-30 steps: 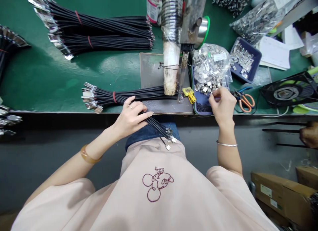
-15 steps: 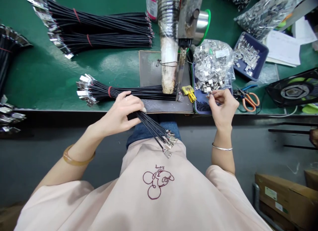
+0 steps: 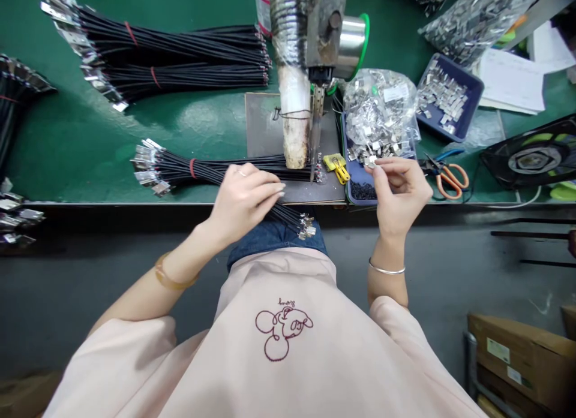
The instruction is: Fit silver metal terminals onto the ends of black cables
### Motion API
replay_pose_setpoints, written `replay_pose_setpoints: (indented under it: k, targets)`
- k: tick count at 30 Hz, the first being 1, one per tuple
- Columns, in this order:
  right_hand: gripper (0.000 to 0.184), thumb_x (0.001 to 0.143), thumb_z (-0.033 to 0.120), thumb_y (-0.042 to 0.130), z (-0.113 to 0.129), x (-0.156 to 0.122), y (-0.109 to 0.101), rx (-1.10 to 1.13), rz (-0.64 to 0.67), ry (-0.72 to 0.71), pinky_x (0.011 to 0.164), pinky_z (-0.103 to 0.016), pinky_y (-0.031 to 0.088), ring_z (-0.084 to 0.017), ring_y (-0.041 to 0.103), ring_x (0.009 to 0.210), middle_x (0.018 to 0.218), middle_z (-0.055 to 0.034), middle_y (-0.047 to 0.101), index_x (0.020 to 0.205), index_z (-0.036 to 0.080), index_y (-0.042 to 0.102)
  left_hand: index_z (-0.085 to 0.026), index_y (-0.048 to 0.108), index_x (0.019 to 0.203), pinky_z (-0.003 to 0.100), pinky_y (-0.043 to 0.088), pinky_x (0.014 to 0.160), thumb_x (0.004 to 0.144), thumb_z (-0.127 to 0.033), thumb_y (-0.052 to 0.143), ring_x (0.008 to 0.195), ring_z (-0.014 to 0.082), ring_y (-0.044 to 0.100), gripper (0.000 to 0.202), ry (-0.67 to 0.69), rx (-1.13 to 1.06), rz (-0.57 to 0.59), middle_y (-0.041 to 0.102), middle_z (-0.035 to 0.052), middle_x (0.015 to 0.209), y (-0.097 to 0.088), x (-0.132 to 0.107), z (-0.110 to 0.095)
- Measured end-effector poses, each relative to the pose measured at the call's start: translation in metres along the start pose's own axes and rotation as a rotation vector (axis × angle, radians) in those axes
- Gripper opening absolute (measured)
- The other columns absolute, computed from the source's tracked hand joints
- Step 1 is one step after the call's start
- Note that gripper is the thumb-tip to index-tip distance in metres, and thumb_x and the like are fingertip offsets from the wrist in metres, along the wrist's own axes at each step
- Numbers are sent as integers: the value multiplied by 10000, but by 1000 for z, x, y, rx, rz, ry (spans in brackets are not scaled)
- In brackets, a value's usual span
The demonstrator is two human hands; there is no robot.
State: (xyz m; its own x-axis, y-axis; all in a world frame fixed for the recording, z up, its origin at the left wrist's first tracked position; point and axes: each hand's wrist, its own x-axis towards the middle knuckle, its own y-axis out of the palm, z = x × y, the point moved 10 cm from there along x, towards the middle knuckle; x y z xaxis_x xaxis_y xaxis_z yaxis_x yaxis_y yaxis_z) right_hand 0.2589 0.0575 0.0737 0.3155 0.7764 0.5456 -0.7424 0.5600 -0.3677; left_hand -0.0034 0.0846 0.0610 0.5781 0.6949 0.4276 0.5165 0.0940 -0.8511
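Observation:
My left hand (image 3: 247, 199) is closed at the bench edge around a small bunch of black cables (image 3: 288, 217). Their metal connector ends (image 3: 308, 227) hang past the edge over my lap. Behind its fingers, a larger banded cable bundle (image 3: 175, 171) lies with its bare ends under the soldering iron (image 3: 317, 136). Between thumb and forefinger, my right hand (image 3: 398, 190) pinches a small metal connector shell (image 3: 371, 164). This is above a blue tray (image 3: 350, 193) that holds a plastic bag of connectors (image 3: 382, 115) and small black pieces (image 3: 363, 191).
A white-wrapped hose (image 3: 294, 118) comes down beside the iron, with a solder spool (image 3: 351, 46) behind it. Yellow clip-like tool (image 3: 337, 167), orange-handled pliers (image 3: 452, 181) and a black fan (image 3: 531, 157) lie along the front. Tied cable bundles (image 3: 180, 49) fill the back left.
My left hand has moved right and slightly up, drawing the hanging cable ends closer to the bench edge. My right hand has shifted slightly left, still pinching the small shell.

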Motion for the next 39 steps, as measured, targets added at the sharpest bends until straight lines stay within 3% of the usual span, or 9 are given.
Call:
replay_pose_setpoints:
  k: [6,12,15,19,23,26,28,32,39]
  targets:
    - [115,917,313,681,13,-12,13,83,97,74,757,-302,635,-152,735,849,957,-19,715,855,224,645,-165,711,870,402,360,711,1012,-198,471,842,277,572,281,-21,292,-3,697,116,871,44,21,-7]
    - [95,914,272,689,16,-20,2,166,4,91,749,-288,641,-146,760,815,955,-8,713,854,224,632,-142,643,890,405,412,777,999,-199,487,882,279,599,199,-34,151,-116,675,101,839,27,11,-2]
    - [86,921,272,679,12,-28,7,224,3,146,784,-299,652,-148,767,820,974,-11,707,858,223,649,-140,659,953,367,435,741,987,-235,546,809,235,588,151,126,7,-122,679,72,801,17,5,-22]
    - [102,918,267,678,11,-43,32,248,123,211,792,-305,656,-154,762,857,992,-23,705,828,219,690,-139,673,888,280,435,631,1002,-194,494,673,164,568,219,297,-112,3,646,51,757,30,3,-54]
    - [97,916,270,675,7,-56,52,260,203,274,809,-309,655,-157,754,894,1018,-29,715,836,229,712,-138,640,773,257,361,547,958,-140,503,571,126,511,230,56,-183,-50,612,23,684,38,10,-42]
    - [78,912,263,675,4,-64,64,280,268,308,826,-302,654,-152,750,911,1038,-32,716,861,235,728,-141,632,739,233,356,553,918,-169,595,550,92,467,186,-213,-487,-94,587,-12,637,41,7,-17]
    - [67,904,252,680,4,-66,70,296,294,315,827,-289,651,-144,744,913,1042,-30,717,871,239,737,-140,651,757,226,354,552,913,-213,626,562,85,466,174,-320,-672,-34,596,-16,648,48,5,-9]
    - [56,893,238,690,5,-65,75,332,285,306,815,-261,643,-130,731,919,1042,-22,724,879,249,743,-131,676,789,227,369,570,916,-258,623,600,93,491,188,-373,-830,79,619,-2,685,56,6,-9]
    - [64,895,260,675,12,-63,77,279,288,264,797,-281,641,-147,724,931,1032,-33,742,874,238,732,-130,670,737,236,361,567,921,-265,616,600,106,511,235,-346,-806,126,630,8,655,57,8,-13]
